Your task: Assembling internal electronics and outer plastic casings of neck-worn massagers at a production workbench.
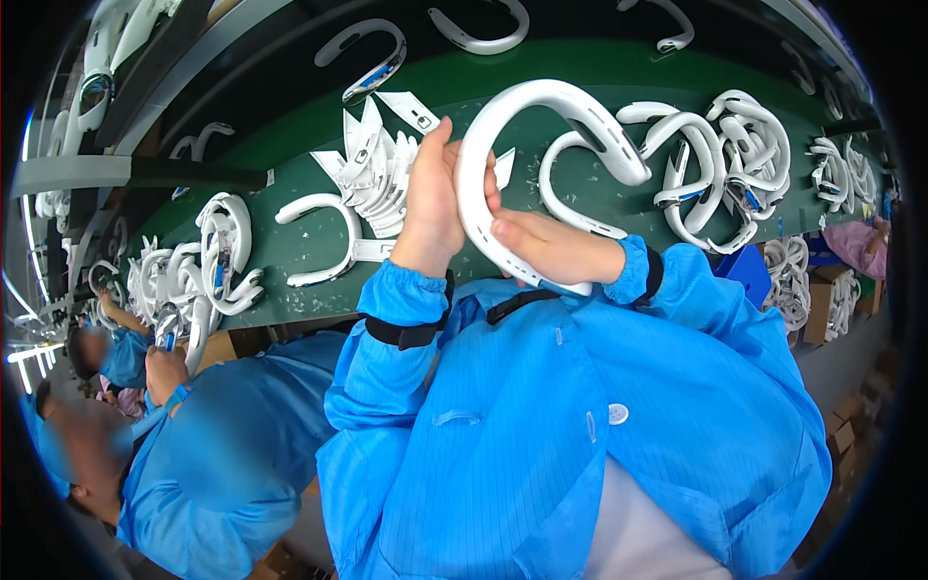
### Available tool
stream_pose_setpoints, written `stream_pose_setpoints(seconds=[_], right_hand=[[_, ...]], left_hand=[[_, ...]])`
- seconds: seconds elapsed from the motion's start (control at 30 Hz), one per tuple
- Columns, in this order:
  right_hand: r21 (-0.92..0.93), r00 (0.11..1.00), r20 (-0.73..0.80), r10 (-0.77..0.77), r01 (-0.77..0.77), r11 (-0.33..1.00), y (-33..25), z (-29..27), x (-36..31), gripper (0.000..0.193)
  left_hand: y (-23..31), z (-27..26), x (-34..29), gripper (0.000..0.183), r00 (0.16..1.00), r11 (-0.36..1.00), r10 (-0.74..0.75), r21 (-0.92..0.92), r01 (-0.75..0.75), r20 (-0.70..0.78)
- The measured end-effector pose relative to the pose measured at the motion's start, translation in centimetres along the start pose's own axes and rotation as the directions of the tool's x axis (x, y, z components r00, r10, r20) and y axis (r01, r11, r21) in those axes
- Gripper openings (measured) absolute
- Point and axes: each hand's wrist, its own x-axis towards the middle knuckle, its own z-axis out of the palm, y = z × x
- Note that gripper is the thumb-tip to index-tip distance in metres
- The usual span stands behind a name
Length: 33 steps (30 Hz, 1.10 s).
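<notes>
Over the bench (314,242), 2 hands grip the band (473,184): the left hand (432,198) upright, cupping its outer curve, the right hand (561,247) angled leftward, pinching its lower stretch.

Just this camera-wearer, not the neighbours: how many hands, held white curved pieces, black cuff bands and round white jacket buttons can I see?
Hands: 2
Held white curved piece: 1
Black cuff bands: 2
Round white jacket button: 1
Total: 6
</notes>
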Motion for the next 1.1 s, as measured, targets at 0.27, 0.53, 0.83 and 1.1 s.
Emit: stream_pose_setpoints(seconds=[0.27, 0.53, 0.83, 1.1], right_hand=[[0.310, 0.993, 0.120, 0.014, -0.051, 0.949, 1.0, -0.4, 0.1, 0.050], [-0.088, 1.000, -0.014, 0.019, -0.020, 0.996, -2.3, -1.4, 0.0, 0.042], [-0.105, 0.993, 0.056, -0.108, 0.113, 0.988, -0.5, -0.8, -0.3, 0.042], [0.290, 0.980, 0.172, -0.103, 0.049, 0.956, 0.5, -2.1, 1.1, 0.045]], left_hand=[[-1.6, 1.6, -0.8, 0.044, 0.962, 0.938, 0.249, 0.275, -0.210, -0.114], [-0.3, 2.7, 0.2, 0.056, 0.900, 0.939, 0.308, 0.253, -0.235, -0.308], [0.0, 2.0, 0.2, 0.054, 0.981, 0.982, 0.080, 0.182, -0.047, -0.177], [1.7, 0.2, 1.1, 0.042, 0.998, 1.000, 0.029, 0.013, -0.028, -0.054]])
